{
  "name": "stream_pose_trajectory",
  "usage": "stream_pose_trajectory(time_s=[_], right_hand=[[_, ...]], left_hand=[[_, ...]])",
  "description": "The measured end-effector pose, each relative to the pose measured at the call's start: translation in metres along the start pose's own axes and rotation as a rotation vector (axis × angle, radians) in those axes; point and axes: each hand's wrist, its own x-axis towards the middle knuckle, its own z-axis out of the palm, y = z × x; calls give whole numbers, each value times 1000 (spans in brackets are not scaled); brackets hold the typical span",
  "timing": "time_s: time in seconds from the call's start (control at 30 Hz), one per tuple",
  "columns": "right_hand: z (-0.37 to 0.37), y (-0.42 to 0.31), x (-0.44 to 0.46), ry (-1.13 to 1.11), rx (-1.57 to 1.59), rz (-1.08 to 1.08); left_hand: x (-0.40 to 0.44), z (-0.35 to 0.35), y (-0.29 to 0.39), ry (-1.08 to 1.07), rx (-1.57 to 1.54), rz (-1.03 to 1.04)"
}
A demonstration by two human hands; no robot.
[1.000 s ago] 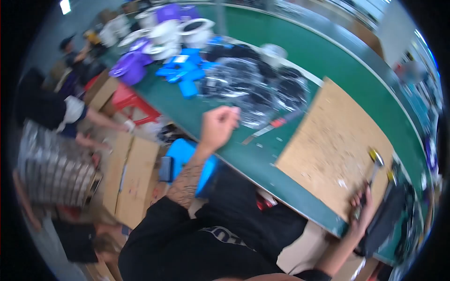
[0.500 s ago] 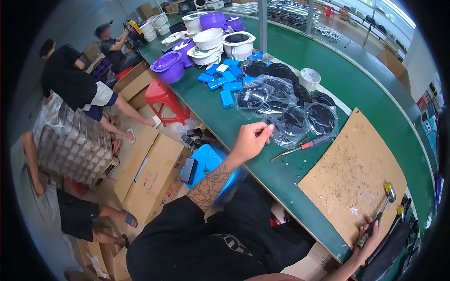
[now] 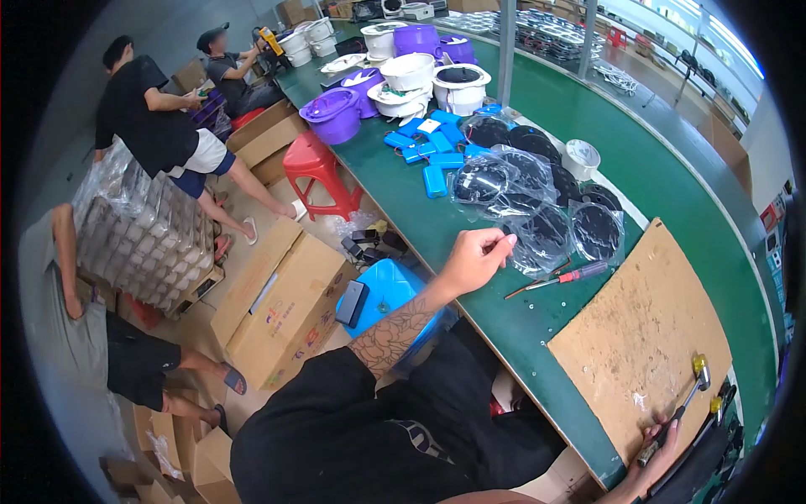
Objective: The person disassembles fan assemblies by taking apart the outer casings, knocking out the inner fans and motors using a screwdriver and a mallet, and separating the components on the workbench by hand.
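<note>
My left hand is closed in a pinch above the near edge of the green table. Whatever its fingertips hold, if anything, is too small to make out. Just beyond it lie black discs in clear plastic bags. A screwdriver with a red, clear-ended handle rests to the right of that hand. My right hand wraps round the handle of a hammer. The hammer's metal head, with a yellow face, is over the right side of a worn brown board.
Blue battery packs, white and purple pots and a tape roll stand farther along the table. On the floor are a red stool, a blue bin and a cardboard box. Several people are at the left.
The view has shifted, so the table and its items appear farther right. The person in black by the wrapped stack has raised a forearm. Both my hands keep nearly the same pose.
</note>
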Motion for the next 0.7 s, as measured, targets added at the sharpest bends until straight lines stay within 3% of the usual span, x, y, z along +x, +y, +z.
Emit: stream_pose_trajectory(time_s=[0.7], right_hand=[[-1,1,-3,6,-10,-53]], left_hand=[[0,1,-1,1,-9,9]])
